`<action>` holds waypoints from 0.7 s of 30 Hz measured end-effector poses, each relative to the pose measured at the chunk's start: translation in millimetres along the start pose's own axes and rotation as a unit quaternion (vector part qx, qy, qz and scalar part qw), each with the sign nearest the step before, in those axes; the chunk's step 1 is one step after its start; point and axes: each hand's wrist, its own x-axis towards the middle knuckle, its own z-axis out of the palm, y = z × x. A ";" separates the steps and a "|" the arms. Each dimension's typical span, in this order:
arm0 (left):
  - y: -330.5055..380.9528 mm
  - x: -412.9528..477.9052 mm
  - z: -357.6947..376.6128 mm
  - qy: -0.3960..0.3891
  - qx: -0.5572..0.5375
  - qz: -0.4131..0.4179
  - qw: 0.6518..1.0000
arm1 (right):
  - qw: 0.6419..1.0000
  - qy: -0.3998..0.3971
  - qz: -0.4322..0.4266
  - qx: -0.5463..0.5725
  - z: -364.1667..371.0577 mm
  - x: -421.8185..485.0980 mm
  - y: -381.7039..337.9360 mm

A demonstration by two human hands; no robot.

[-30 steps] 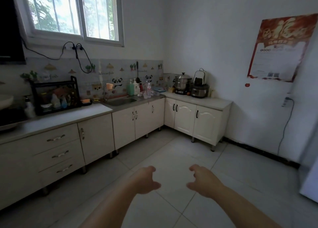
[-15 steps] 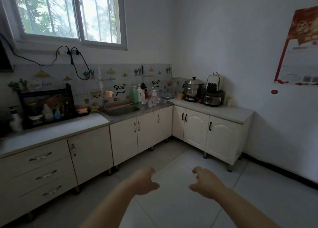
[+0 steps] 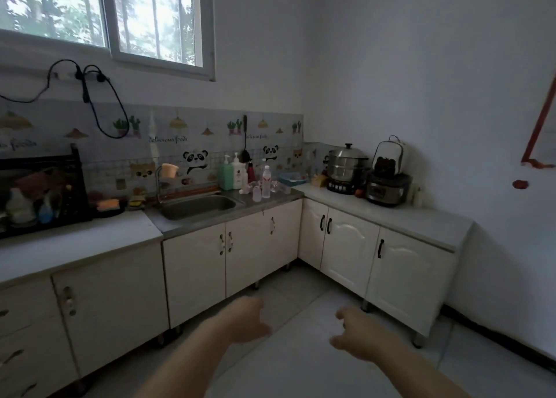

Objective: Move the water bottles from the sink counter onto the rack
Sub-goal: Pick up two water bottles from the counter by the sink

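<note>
A clear water bottle point(image 3: 266, 182) with a red label stands upright on the steel counter right of the sink point(image 3: 197, 206). A smaller pale bottle point(image 3: 256, 193) stands just in front of it. The black rack point(image 3: 76, 184) sits on the white counter at the far left, with bottles and other items inside it. My left hand point(image 3: 245, 319) and my right hand point(image 3: 359, 334) hang low over the floor, far from the counter. Both hold nothing, with fingers loosely curled and apart.
Green and white soap dispensers point(image 3: 231, 173) stand behind the bottles. A steel steamer pot point(image 3: 346, 164) and a rice cooker point(image 3: 386, 188) sit on the corner counter at right. White cabinets point(image 3: 255, 247) run under both counters, with tiled floor point(image 3: 301, 364) in front of them.
The view has moved closer to the sink counter and turned slightly right. Both hands stay low in front of me, empty, in much the same pose.
</note>
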 end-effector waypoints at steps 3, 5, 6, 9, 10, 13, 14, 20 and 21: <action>-7.2 60.5 -38.9 0.001 0.008 -0.007 1.000 | 1.000 0.019 -0.010 -0.018 -25.1 69.0 -19.5; -11.6 97.8 -62.3 0.014 0.009 -0.009 1.000 | 0.999 0.026 -0.023 -0.019 -38.3 110.6 -31.7; -12.9 115.5 -71.2 0.018 0.009 -0.010 1.000 | 0.999 0.025 -0.028 -0.019 -44.4 128.6 -36.3; -17.8 167.4 -89.6 0.020 0.002 -0.025 0.999 | 0.999 0.022 -0.032 -0.021 -60.8 182.8 -44.8; -20.0 186.1 -94.6 0.022 -0.003 -0.029 0.999 | 0.999 0.024 -0.035 -0.021 -65.6 202.9 -45.9; -26.0 241.9 -108.1 0.025 -0.005 -0.036 0.999 | 0.998 0.023 -0.045 -0.026 -78.0 263.1 -47.7; -27.5 260.8 -112.3 0.023 -0.004 -0.040 0.999 | 0.998 0.020 -0.047 -0.031 -81.6 283.6 -48.1; -24.1 381.8 -145.9 0.022 -0.008 -0.066 0.998 | 0.997 0.005 -0.069 -0.031 -119.2 411.3 -49.6; -20.8 402.1 -154.8 0.020 -0.010 -0.073 0.997 | 0.997 0.001 -0.074 -0.027 -129.4 432.4 -49.6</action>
